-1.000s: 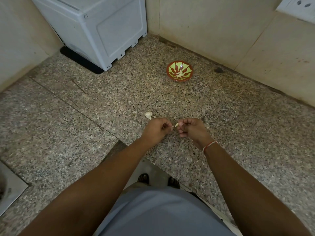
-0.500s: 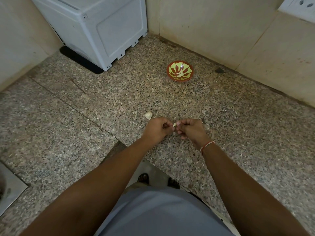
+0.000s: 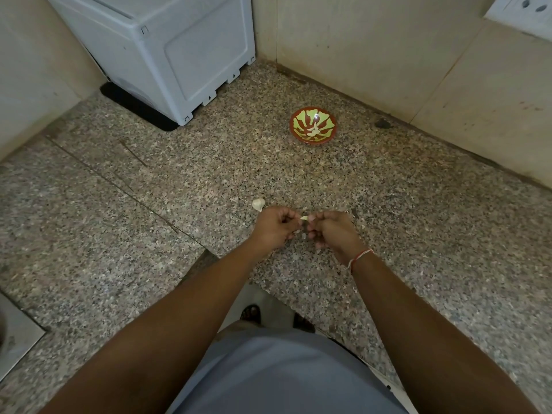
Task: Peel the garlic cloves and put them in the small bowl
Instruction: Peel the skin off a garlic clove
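Both hands meet over the speckled stone counter (image 3: 418, 234), fingers curled and knuckles almost touching. The left hand (image 3: 276, 227) and the right hand (image 3: 333, 231) pinch one small pale garlic clove (image 3: 304, 218) between their fingertips, so that only its tip shows in the narrow gap between them. A few pale scraps of what looks like skin show just below that gap, too small to tell clearly. A second garlic piece (image 3: 258, 204), still in its papery skin, lies on the counter just beyond the left hand, close to the knuckles. The small bowl (image 3: 312, 124), reddish brown with a green and yellow pattern inside, stands well apart from the hands, farther back near the wall, and holds a few pale peeled cloves at its bottom. A red and white thread (image 3: 360, 258) circles the right wrist. A white plastic box (image 3: 179, 52) stands in the back left corner of the counter, against the wall.
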